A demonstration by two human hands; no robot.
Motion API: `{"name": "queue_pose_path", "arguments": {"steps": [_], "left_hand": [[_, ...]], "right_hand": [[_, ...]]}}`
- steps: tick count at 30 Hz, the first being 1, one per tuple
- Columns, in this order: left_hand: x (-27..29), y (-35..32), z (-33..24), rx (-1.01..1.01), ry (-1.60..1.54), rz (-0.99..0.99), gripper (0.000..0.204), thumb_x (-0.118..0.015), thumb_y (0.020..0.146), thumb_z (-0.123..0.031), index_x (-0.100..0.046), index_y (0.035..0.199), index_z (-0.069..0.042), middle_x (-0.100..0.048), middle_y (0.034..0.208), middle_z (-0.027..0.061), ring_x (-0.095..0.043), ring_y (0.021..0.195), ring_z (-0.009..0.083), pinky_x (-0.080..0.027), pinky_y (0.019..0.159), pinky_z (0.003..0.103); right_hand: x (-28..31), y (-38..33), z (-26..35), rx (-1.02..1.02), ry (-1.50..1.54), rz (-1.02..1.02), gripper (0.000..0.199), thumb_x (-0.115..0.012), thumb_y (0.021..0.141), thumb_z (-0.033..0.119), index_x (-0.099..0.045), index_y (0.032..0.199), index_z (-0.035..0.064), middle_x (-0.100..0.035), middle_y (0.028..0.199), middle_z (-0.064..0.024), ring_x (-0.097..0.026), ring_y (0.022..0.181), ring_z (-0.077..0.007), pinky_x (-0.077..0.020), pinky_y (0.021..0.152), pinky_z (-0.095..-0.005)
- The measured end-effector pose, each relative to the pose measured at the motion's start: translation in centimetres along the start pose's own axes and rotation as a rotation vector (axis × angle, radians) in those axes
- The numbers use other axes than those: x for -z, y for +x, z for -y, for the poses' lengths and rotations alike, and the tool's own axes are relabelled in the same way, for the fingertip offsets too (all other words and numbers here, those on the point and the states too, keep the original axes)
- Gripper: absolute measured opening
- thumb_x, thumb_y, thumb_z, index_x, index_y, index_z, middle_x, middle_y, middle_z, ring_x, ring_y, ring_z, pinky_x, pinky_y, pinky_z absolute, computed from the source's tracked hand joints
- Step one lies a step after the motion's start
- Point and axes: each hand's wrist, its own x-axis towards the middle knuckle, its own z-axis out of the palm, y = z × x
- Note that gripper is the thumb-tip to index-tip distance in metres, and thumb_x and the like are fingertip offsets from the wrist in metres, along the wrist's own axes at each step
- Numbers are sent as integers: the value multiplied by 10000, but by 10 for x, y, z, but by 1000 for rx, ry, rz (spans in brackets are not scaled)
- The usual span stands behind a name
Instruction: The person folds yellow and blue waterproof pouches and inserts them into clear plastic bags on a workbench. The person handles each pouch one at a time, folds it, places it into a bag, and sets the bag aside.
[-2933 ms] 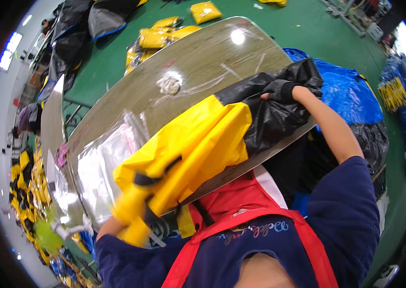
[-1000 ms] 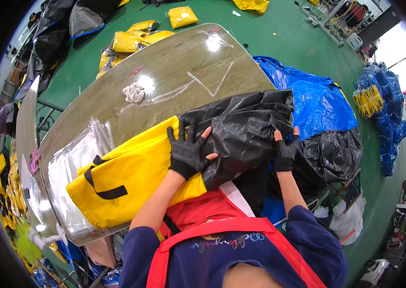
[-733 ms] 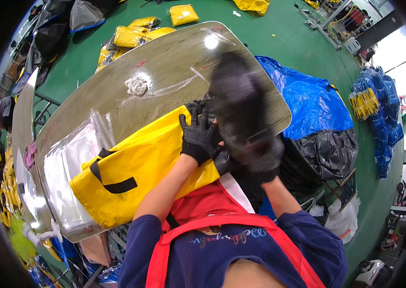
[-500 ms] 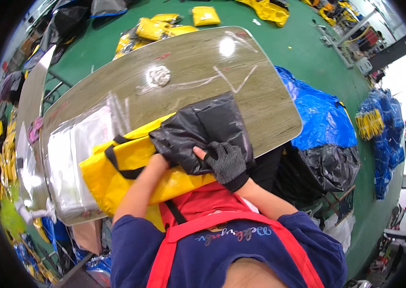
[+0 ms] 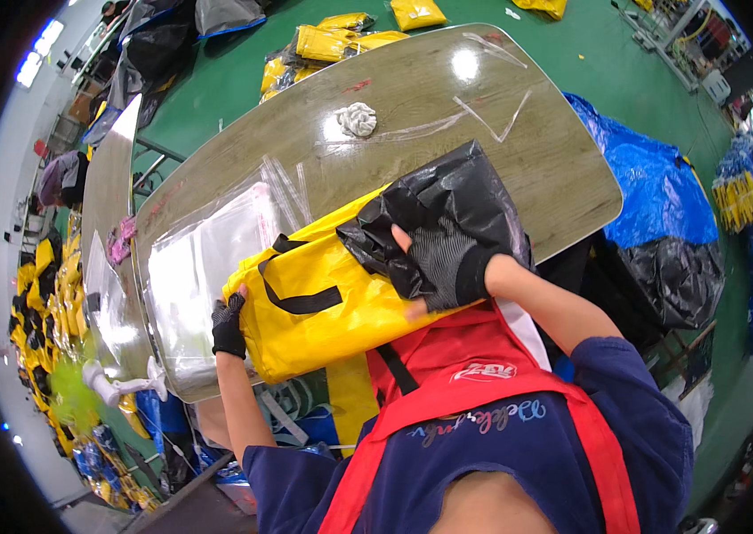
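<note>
Yellow bag [image 5: 332, 303] flat on near edge of bench [image 5: 519, 133], long axis lower-left to upper-right, black strap on top. Black sheet [image 5: 461, 200] folded over upper-right end. Left hand [image 5: 229, 325] gripping lower-left end, fingers curled. Right hand [image 5: 443, 262] spread flat, pressing sheet onto bag. Clear plastic bags [image 5: 203, 267] just left.

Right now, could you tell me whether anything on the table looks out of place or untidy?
A crumpled white rag lies alone mid-table, with loose clear tape strips strewn beside it. Otherwise nothing looks odd: the right hand presses a black bag onto the yellow bag; the left hand grips its end.
</note>
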Motion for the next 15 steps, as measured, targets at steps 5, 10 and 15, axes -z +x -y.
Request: {"name": "queue_pose_path", "arguments": {"steps": [5,10,15], "left_hand": [[-61,-47,-20,-172,-119,153,496,-663,860,-285,-517,1249,-14,-615,1146,93,-604,1021,206,-491,872,326],[-48,-99,6,44,-377,296,593,-615,869,-260,-386,1363,-26,-505,1308,133,-522,1166,292,-421,998,401],[-198,-171,-114,-15,-641,456,676,-606,806,-274,-354,1383,-29,-472,1325,188,-508,1173,332,-406,1002,443]], "right_hand": [[-52,43,7,-318,-450,-370,718,-555,829,468,-396,1351,2,-308,1429,-245,-190,1375,-412,-123,1067,-635],[-57,30,2,-189,-255,-336,681,-487,865,421,-295,1449,129,-152,1535,-159,-40,1421,-397,18,1079,-648],[-93,27,-10,-148,-298,-317,572,-421,884,293,-349,1424,118,-308,1476,-161,-216,1388,-365,-64,1131,-547]]}}
